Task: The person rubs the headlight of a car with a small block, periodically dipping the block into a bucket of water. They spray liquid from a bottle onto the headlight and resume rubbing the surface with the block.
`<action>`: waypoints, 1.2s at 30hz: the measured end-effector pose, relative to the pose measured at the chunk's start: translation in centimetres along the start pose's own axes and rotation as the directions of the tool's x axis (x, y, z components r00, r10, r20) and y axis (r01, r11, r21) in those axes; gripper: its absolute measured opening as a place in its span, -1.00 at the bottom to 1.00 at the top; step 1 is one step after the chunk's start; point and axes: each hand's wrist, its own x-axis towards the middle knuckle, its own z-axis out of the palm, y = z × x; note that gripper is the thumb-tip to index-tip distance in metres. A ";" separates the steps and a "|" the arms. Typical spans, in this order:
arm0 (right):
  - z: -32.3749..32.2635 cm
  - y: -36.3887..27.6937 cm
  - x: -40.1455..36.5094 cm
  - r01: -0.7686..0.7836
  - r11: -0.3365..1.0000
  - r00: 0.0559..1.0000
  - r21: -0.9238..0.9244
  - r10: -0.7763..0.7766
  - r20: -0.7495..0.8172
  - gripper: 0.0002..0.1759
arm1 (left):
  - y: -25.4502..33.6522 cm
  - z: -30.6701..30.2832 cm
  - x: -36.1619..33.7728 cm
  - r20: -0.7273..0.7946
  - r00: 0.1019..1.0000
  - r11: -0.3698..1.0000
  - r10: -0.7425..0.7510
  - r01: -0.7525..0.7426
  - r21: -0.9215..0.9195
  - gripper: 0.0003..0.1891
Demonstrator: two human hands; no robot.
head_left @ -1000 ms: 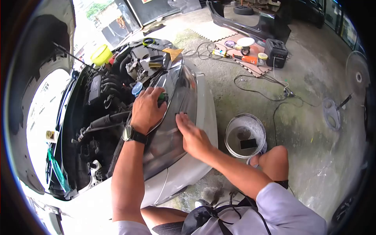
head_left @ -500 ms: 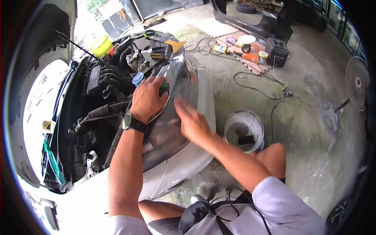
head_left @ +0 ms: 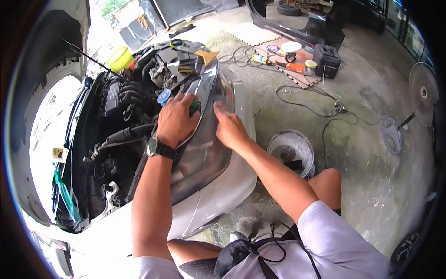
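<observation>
My left hand (head_left: 175, 118), with a watch on the wrist, rests at the inner edge of the car's headlight (head_left: 204, 153). Its fingers curl round a small green and black object (head_left: 194, 107), mostly covered by the hand. On the lens surface, my right hand (head_left: 228, 125) lies with fingers partly blurred by motion; whether anything is under them cannot be made out. The lens looks grey and hazy.
The open engine bay (head_left: 125, 100) lies to the left, with a yellow container (head_left: 120, 59) behind. A bucket (head_left: 304, 144) stands right of the bumper. Cables, a black box (head_left: 326, 60) and an orange tool (head_left: 295, 68) are on the floor beyond.
My right hand has moved slightly up and right over the headlight. My left hand stays at the inner edge. The view has shifted a little.
</observation>
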 end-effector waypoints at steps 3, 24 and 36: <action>-1.4 -4.4 -4.6 0.057 0.998 0.997 0.018 -0.058 0.054 -0.28 | 0.0 0.0 0.6 -0.013 1.000 1.000 0.010 -0.010 0.001 -0.58; -1.3 -1.2 -2.3 -0.139 0.990 0.986 0.015 0.137 0.099 -0.34 | -0.8 -0.7 0.4 0.047 0.999 0.999 0.012 -0.010 -0.034 -0.63; -0.2 -1.1 -5.2 0.032 0.999 0.999 -0.002 -0.032 -0.035 -0.27 | 0.0 -1.1 0.5 0.074 0.997 1.000 -0.008 0.010 -0.025 -0.62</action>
